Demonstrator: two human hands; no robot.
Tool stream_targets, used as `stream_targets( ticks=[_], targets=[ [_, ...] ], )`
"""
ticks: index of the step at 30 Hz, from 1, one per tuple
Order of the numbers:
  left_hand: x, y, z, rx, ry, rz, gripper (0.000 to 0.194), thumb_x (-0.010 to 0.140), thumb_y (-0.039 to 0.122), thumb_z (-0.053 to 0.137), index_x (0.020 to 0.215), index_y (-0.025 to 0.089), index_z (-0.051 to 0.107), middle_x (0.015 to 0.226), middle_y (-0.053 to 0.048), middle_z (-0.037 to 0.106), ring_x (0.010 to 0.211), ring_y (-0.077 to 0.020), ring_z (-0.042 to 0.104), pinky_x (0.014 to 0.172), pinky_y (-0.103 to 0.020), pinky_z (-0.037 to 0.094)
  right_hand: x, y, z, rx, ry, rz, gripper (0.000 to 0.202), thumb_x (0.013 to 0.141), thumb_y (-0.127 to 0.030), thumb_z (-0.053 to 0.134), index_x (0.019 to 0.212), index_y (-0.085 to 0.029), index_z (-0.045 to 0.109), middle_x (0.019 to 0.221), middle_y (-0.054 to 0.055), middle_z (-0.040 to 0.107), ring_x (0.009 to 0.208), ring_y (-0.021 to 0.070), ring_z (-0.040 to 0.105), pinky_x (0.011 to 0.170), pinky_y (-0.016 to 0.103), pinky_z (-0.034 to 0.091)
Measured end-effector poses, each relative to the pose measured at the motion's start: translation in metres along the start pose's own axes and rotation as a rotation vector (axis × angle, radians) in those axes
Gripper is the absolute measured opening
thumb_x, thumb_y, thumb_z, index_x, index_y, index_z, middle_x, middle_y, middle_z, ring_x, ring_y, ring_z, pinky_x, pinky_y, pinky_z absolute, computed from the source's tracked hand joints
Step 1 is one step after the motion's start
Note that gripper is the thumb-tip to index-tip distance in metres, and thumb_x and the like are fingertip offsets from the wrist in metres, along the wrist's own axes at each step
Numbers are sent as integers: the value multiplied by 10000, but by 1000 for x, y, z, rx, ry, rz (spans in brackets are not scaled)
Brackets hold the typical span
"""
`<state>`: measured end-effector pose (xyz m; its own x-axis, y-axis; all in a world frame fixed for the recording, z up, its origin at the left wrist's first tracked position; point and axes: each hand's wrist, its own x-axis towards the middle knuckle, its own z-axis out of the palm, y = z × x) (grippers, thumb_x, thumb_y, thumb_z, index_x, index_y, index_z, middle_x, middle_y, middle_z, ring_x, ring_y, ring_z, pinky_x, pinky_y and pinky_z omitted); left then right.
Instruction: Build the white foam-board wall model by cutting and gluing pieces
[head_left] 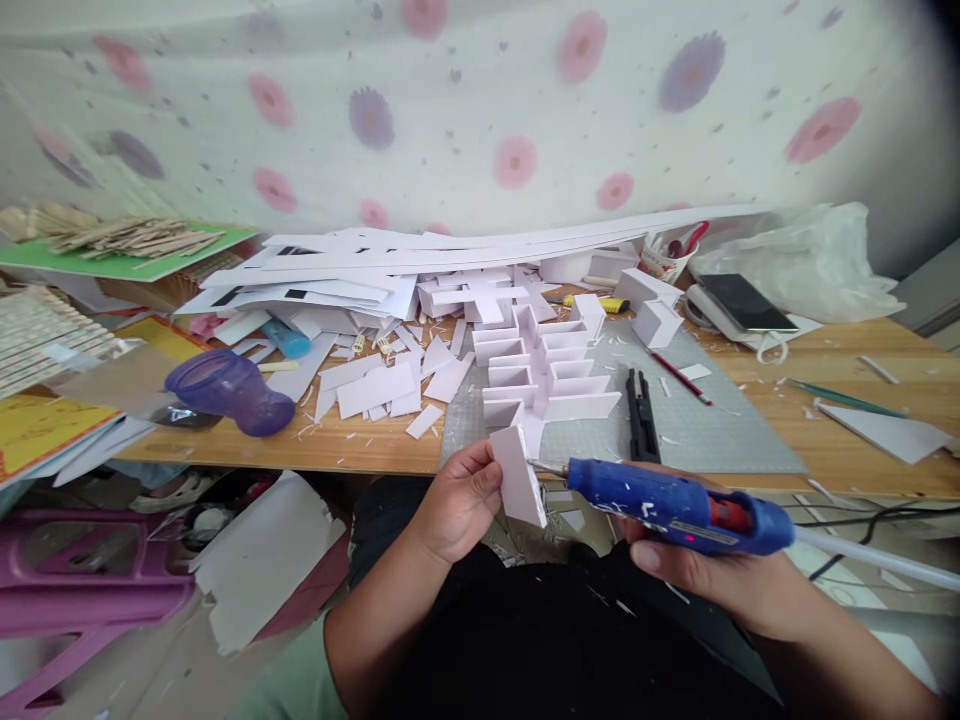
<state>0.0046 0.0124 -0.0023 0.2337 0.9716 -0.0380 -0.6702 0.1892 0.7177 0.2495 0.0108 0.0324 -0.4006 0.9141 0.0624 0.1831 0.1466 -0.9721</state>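
Note:
My left hand [463,503] pinches a small white foam board piece [519,478] by its left edge, in front of the table. My right hand [697,570] is wrapped round a blue glue gun [671,507] with a white glue stick at its rear. The gun's metal nozzle is at the right edge of the board piece. Beyond them, a white model of upright partitions [536,372] stands on the grey cutting mat [720,430].
A black cutter [642,415] and red pencil [681,377] lie on the mat. White scraps [377,388] and a purple boot-shaped holder [232,390] are on the left. A phone [746,302] lies at the back right, near a plastic bag [810,255].

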Motion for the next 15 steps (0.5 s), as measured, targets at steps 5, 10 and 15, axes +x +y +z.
stream_targets(
  ticks=[5, 10, 15],
  targets=[
    [0, 0, -1, -6, -7, -8, 272, 681, 316, 799, 850, 125, 703, 649, -1, 632, 606, -106, 573, 632, -235, 445, 3, -3, -1, -46, -90, -40, 233, 722, -391, 721, 861, -223, 639, 728, 24, 635, 634, 178, 606, 565, 273, 530],
    [0, 0, -3, -2, -5, -6, 262, 678, 312, 801, 847, 136, 703, 657, -6, 638, 613, -108, 575, 636, -232, 447, 11, -13, -1, -61, -170, -77, 171, 778, -366, 666, 762, -216, 586, 700, 6, 581, 608, 155, 557, 542, 250, 484],
    [1, 2, -3, 17, -10, 1, 265, 691, 328, 789, 830, 124, 691, 667, -8, 615, 616, -108, 559, 634, -240, 438, 12, -14, -1, -99, -231, -122, 166, 802, -352, 632, 746, -208, 569, 697, 5, 533, 614, 154, 523, 551, 255, 462]
  ],
)
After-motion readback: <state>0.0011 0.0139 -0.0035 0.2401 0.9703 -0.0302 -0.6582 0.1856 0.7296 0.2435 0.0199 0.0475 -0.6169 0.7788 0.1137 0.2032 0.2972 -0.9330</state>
